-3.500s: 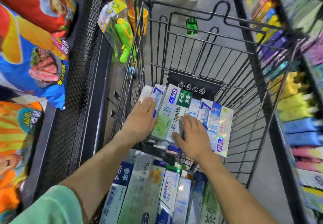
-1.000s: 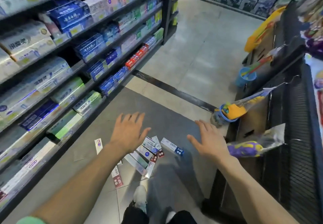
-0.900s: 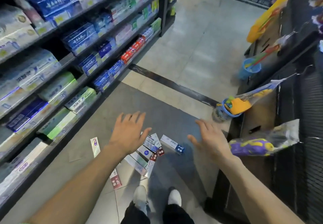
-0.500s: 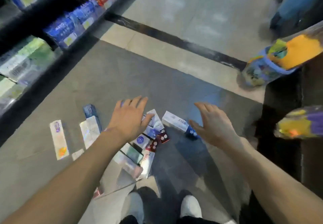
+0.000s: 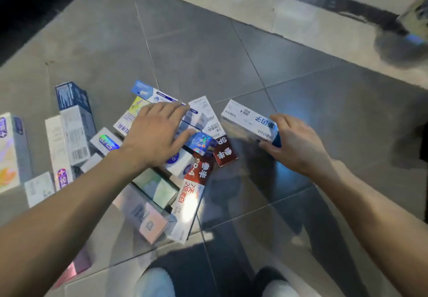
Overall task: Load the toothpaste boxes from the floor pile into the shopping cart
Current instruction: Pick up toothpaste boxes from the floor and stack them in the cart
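A pile of toothpaste boxes (image 5: pixel 192 180) lies scattered on the grey floor tiles, white, red, green and pink ones overlapping. My left hand (image 5: pixel 152 136) rests flat on top of the pile with its fingers stretched out and the thumb against a shiny blue box (image 5: pixel 200 142). Just right of the pile lies a white-and-blue box (image 5: pixel 245 120); my right hand (image 5: pixel 298 143) grips its near end between thumb and curled fingers. The shopping cart is out of view.
More boxes lie apart at the left: a dark blue one (image 5: pixel 74 111) and a white-and-orange one (image 5: pixel 9 153). My shoes (image 5: pixel 155 282) stand at the bottom edge. A dark shelf base (image 5: pixel 34 0) fills the top left, and a black floor stripe (image 5: pixel 324 2) crosses the top right.
I have turned from the cart to the floor pile and bent down. Both hands dropped onto the boxes; the left now touches the pile, and the right has taken hold of the white-and-blue box.
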`<state>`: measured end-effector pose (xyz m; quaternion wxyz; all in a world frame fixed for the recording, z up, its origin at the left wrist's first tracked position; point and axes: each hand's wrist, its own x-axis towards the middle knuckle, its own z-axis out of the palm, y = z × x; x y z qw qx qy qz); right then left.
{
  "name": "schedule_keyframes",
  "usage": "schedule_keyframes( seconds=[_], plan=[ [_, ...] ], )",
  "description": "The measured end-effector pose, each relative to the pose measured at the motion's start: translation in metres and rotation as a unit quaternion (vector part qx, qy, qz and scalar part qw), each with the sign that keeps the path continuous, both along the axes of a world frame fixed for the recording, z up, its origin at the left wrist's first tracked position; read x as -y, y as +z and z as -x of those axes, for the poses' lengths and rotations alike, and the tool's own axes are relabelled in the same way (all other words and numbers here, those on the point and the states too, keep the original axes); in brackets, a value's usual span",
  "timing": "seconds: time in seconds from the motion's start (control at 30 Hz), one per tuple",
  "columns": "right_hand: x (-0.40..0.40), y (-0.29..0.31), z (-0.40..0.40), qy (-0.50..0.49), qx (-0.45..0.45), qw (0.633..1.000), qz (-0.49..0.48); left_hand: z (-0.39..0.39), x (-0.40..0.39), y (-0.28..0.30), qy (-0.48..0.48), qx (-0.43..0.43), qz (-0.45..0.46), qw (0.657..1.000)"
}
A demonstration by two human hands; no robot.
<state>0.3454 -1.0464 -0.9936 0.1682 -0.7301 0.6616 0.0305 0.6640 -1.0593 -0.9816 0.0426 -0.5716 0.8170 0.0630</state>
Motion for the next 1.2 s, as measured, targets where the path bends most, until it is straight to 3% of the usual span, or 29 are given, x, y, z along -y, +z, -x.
schedule_keyframes(
  seconds=[0.1, 0.37, 0.83, 1.07, 1.2],
  plan=[
    [0.002, -0.005, -0.001, -0.03, 0.001, 0.999, -0.036, -0.008, -0.003, 0.003, 0.022, -0.009, -0.016, 1.0],
    [0.001, -0.031, -0.013, -0.082, -0.037, 0.993, -0.069, -0.006, -0.014, -0.018, -0.048, -0.025, -0.04, 0.998],
    [-0.04, 0.002, -0.04, -0.224, 0.257, 0.939, -0.049, 0.009, -0.006, -0.017, -0.124, -0.042, 0.04, 0.991],
    [-0.031, 0.032, -0.049, -0.242, 0.359, 0.901, -0.03, 0.008, 0.022, 0.036, -0.008, -0.217, 0.027, 0.976],
    [-0.013, 0.069, -0.058, -0.234, 0.417, 0.878, -0.022, 0.003, 0.033, 0.07, 0.111, -0.391, 0.056, 0.912]
  ],
)
